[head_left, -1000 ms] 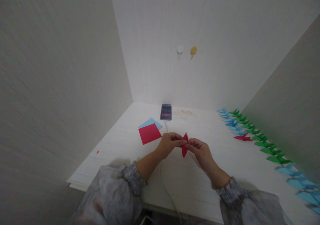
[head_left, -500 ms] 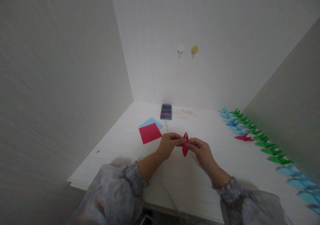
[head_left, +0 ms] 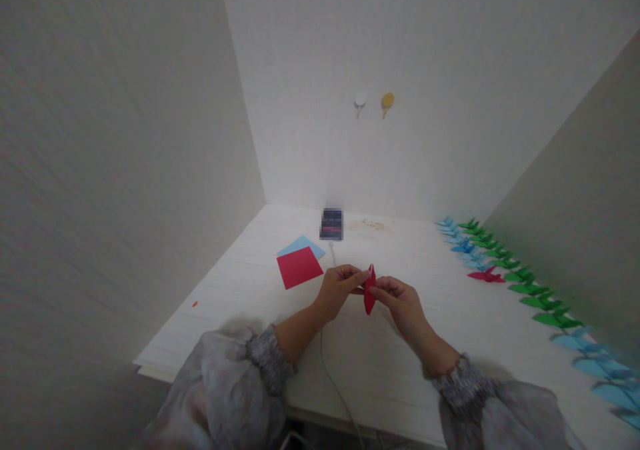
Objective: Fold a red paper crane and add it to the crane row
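A narrow folded piece of red paper (head_left: 369, 291) stands upright above the white table (head_left: 240, 297). My left hand (head_left: 339, 289) pinches its left side with thumb and fingers closed. My right hand (head_left: 400, 301) pinches its right side the same way. Both hands hover just over the tabletop near its middle. A flat red paper square (head_left: 299, 267) lies to the left of my hands, on top of a light blue sheet (head_left: 303, 244).
A phone (head_left: 331, 224) stands at the back with a white cable (head_left: 334, 377) running to the front edge. Several green and blue folded cranes (head_left: 530, 290) line the right wall, with one red crane (head_left: 486, 275) among them. Two hooks (head_left: 373, 101) hang on the back wall.
My hands stay in the same place; the fingers shift slightly on the red folded paper, which has narrowed a little.
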{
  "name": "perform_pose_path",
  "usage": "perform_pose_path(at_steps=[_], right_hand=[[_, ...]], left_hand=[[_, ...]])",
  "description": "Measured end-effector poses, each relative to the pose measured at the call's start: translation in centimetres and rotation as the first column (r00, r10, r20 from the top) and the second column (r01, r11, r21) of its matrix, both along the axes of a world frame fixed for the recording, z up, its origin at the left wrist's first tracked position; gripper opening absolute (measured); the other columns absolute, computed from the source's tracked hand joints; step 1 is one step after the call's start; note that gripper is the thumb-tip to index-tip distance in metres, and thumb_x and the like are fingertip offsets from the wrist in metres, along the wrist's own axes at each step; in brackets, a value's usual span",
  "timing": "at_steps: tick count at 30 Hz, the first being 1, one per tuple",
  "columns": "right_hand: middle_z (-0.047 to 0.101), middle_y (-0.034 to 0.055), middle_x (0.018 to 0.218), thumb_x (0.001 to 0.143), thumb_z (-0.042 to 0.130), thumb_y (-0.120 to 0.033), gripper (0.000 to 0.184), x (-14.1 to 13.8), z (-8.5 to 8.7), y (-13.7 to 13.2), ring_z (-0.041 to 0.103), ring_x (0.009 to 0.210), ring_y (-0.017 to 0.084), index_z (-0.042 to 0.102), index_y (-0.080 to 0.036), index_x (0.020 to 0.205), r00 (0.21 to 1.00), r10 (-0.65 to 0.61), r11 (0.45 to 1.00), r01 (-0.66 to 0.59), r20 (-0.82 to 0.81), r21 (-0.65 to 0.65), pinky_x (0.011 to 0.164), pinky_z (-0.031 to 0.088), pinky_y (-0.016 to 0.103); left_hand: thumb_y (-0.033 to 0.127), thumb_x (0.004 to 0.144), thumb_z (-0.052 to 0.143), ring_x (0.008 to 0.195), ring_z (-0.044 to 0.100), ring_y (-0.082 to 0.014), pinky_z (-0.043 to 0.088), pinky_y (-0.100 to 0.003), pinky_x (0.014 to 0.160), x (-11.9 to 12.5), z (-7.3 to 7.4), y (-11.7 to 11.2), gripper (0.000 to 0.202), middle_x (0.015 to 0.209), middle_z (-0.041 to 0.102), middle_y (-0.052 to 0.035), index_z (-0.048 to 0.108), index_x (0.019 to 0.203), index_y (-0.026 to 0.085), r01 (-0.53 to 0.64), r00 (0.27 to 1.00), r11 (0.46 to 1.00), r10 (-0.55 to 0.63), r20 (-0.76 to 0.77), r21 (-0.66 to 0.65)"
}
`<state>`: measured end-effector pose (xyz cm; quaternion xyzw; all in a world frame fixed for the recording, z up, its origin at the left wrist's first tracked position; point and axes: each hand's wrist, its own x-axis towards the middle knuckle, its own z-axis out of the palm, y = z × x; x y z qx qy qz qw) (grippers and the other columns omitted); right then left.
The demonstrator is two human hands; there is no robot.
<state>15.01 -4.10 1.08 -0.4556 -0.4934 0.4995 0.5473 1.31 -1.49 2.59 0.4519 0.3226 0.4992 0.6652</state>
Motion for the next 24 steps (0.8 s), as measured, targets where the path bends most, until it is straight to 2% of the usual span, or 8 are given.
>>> perform_pose_path(at_steps=[4,6,13,24], right_hand=[[0.062,-0.0013,0.062,0.060,0.067,-0.030,0.012,0.13,0.08,-0.01,0.054,0.057,0.012,0.062,-0.020,0.065,1.000,-0.017,1.000,0.017,-0.010,0.003,0.057,0.041,0.025],[0.062,-0.0008,0.063,0.060,0.068,-0.031,0.014,0.19,0.10,0.04,0.054,0.057,0.013,0.062,-0.020,0.065,1.000,-0.021,1.000,0.021,-0.008,0.007,0.057,0.042,0.025],[0.063,0.0001,0.064,0.058,0.068,-0.034,0.018,0.22,-0.07,0.25,0.055,0.058,0.014,0.061,-0.019,0.066,0.999,-0.030,1.000,0.030,0.011,0.006,0.057,0.043,0.026],[0.063,-0.0018,0.064,0.059,0.068,-0.031,0.013,0.13,0.17,0.10,0.055,0.058,0.013,0.063,-0.021,0.066,0.999,-0.025,1.000,0.025,-0.023,0.004,0.060,0.042,0.026]], left_hand=[[0.024,0.049,0.072,0.060,0.057,-0.0123,0.046,-0.029,0.065,-0.33,-0.49,0.18,0.025,0.064,0.063,-0.0029,0.062,0.067,0.011,0.034,0.998,0.998,-0.031,-0.061,0.048],[0.024,0.049,0.072,0.060,0.057,-0.0124,0.045,-0.028,0.065,-0.39,-0.70,0.31,0.024,0.065,0.063,-0.0034,0.063,0.067,0.011,0.030,0.997,0.998,-0.026,-0.075,0.056],[0.024,0.048,0.072,0.060,0.057,-0.0127,0.045,-0.028,0.065,-0.18,-0.59,0.28,0.022,0.063,0.064,-0.0022,0.064,0.064,0.012,0.024,1.000,1.000,-0.023,-0.019,0.009],[0.025,0.049,0.072,0.057,0.056,-0.0118,0.043,-0.026,0.062,0.15,-0.48,-0.02,0.018,0.060,0.063,-0.0017,0.065,0.061,0.013,-0.004,1.000,1.000,0.004,0.029,-0.002]])
